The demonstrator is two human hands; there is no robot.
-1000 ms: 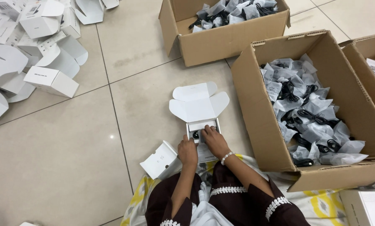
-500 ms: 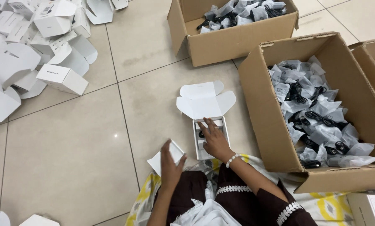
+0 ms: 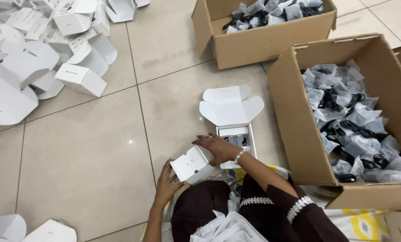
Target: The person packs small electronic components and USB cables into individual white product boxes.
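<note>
My left hand (image 3: 165, 183) grips the lower left corner of a small white card insert (image 3: 192, 164) held just above the floor. My right hand (image 3: 218, 148), with a pearl bracelet at the wrist, touches the insert's right edge and rests beside an open white box (image 3: 234, 134). That box lies on the tiles with its flaps (image 3: 231, 105) spread open; dark items show inside its tray.
A large cardboard box (image 3: 299, 130) of bagged black cables stands at the right, another cardboard box (image 3: 258, 42) at the top. A pile of white cartons (image 3: 39, 62) covers the upper left floor. Two more white cartons (image 3: 25, 229) lie at the bottom left.
My left hand has picked the white insert off the floor and lifted it toward the middle. My right hand has moved left from the open box to meet it.
</note>
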